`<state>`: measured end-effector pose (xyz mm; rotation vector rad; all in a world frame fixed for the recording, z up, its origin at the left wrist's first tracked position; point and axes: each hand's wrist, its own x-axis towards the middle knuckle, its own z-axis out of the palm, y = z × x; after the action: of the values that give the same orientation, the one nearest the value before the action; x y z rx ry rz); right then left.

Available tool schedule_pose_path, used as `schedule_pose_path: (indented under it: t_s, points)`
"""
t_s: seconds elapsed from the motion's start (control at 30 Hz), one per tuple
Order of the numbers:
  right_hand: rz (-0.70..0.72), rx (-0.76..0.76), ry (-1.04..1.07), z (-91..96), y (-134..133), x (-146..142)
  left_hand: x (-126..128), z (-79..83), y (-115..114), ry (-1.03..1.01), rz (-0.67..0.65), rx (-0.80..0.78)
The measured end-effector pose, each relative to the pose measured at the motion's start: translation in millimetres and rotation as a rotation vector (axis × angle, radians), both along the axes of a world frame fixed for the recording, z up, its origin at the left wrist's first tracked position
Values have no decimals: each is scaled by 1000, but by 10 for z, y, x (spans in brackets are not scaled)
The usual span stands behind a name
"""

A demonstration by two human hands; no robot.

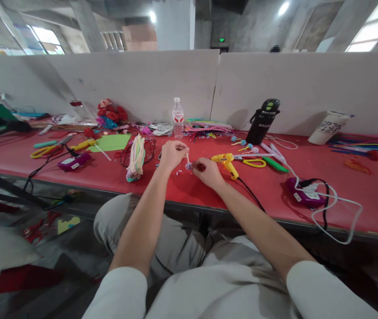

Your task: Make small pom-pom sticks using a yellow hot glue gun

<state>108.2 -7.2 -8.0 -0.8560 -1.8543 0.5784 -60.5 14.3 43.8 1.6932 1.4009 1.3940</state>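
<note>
Both my hands meet over the red table (209,190), just in front of me. My left hand (172,155) is closed, pinching a thin pale pipe cleaner (187,158) that stands up between the hands. My right hand (209,172) is closed too, its fingertips pinched on a small purple and red pom-pom piece (190,166) at the stem's lower end. A bundle of pale pipe cleaners (136,158) lies left of my left hand. A yellow glue gun (227,161) lies just right of my right hand, its black cord running off the table edge.
A water bottle (177,118) and a black flask (262,120) stand at the back by the grey partition. Yellow scissors (253,162), a purple power strip (303,192) with white cable, green paper (111,142), red craft flowers (111,114) and a paper cup (330,127) lie around.
</note>
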Motion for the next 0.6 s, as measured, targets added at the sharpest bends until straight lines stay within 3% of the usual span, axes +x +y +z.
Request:
schedule_pose_path:
  t_s: [0.1,0.17,0.3,0.4,0.6]
  points:
    - [-27,-112,115,-14,33,-15,-10,10,4,-4,17,5]
    - [-15,-329,264,-13,59,-31,-12,28,-3,-22,19,9]
    - [142,-778,505,34,61,-60,6,74,-40,-58,-7,42]
    - [196,-846,571,84,16,-72,31,92,-63,-74,-34,69]
    - [174,-853,636,115,-31,-81,73,102,-96,-41,-67,111]
